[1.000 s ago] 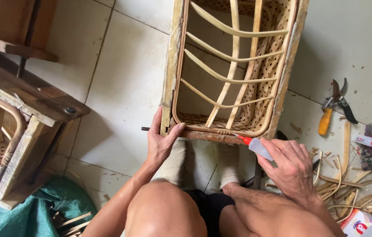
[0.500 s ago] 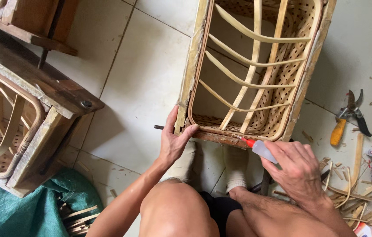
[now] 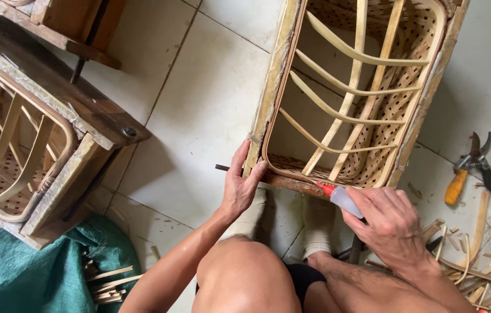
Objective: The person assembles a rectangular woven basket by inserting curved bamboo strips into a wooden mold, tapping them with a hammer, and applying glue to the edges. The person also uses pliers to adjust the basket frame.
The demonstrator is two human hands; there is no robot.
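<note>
Since 0.5 s ago our view has slid a little further right across the floor, while both hands sit where they were. Our right hand (image 3: 393,223) has its grip closed around a small clear glue bottle (image 3: 347,202), whose red nozzle (image 3: 326,189) touches the near rail of the woven bamboo basket (image 3: 396,98); most of the bottle is buried under the fingers. Our left hand (image 3: 241,185) lies half open on the near left corner of the wooden mould frame (image 3: 274,87) that surrounds the basket, thumb on the rail, fingers spread down the outside.

We cannot make out the far end of the basket, cut off at the top edge. A dark metal rod (image 3: 222,167) pokes out left of the corner, the rest hidden behind the hand. Our knees and 2 socked feet (image 3: 318,226) block the floor under the frame.

To the right lie yellow-handled pruning shears (image 3: 466,169) on the tiled floor (image 3: 193,116), with bamboo offcuts (image 3: 465,255) near them. A second frame with basket (image 3: 19,145) stands well apart on the left, beside a green tarp (image 3: 25,272).
</note>
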